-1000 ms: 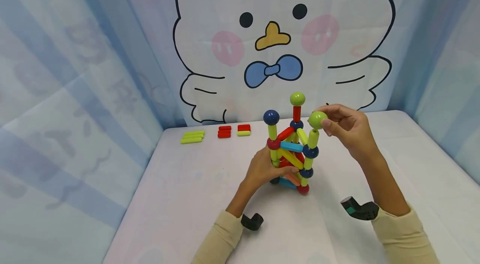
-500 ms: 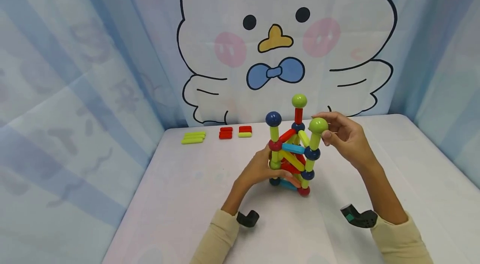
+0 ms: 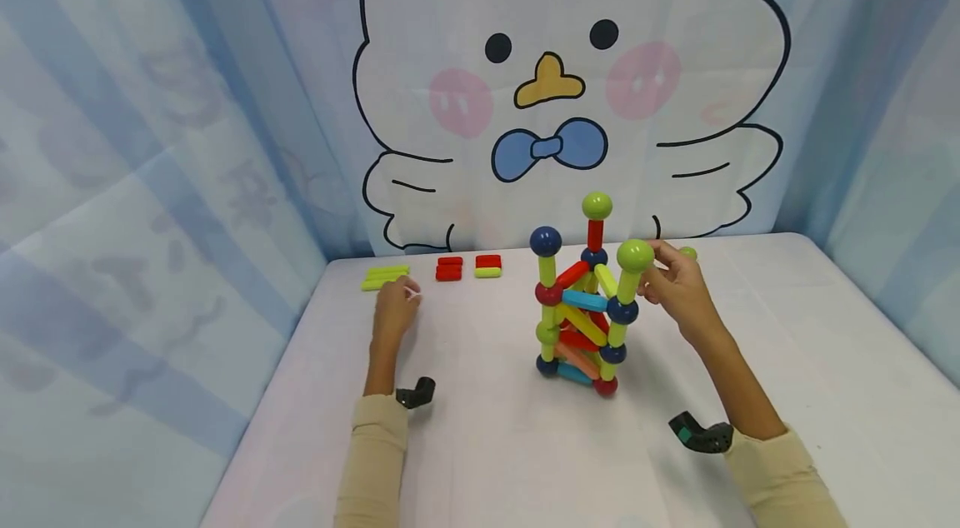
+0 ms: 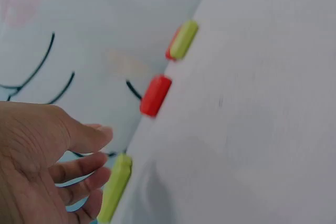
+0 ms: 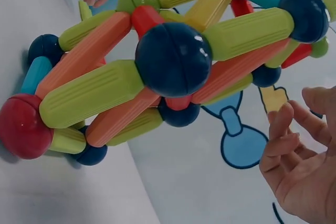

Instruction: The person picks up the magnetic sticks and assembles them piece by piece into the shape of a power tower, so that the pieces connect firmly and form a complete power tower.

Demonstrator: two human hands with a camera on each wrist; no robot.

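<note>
A tower of plastic rods and balls (image 3: 576, 320) stands on the table, with green balls and a dark blue ball on its three upper posts. My right hand (image 3: 678, 286) is beside the green ball (image 3: 635, 256) on the right post. In the right wrist view, that right hand (image 5: 302, 156) has loosely bent fingers with nothing between them. My left hand (image 3: 395, 311) is at the near end of the long green rods (image 3: 386, 273). Relaxed fingers of the left hand (image 4: 58, 166) overlap a green rod (image 4: 115, 187) in the left wrist view.
Short red rods (image 3: 449, 269) lie near the table's back edge. To their right is a red and green group of short rods (image 3: 487, 266). Another green ball (image 3: 688, 252) shows behind my right hand. A cartoon-printed curtain (image 3: 555, 28) hangs behind the table (image 3: 465, 411).
My left hand has let go of the tower and moved left to the long green rods. The green ball now sits on the right post, and my right hand has drawn slightly away from it.
</note>
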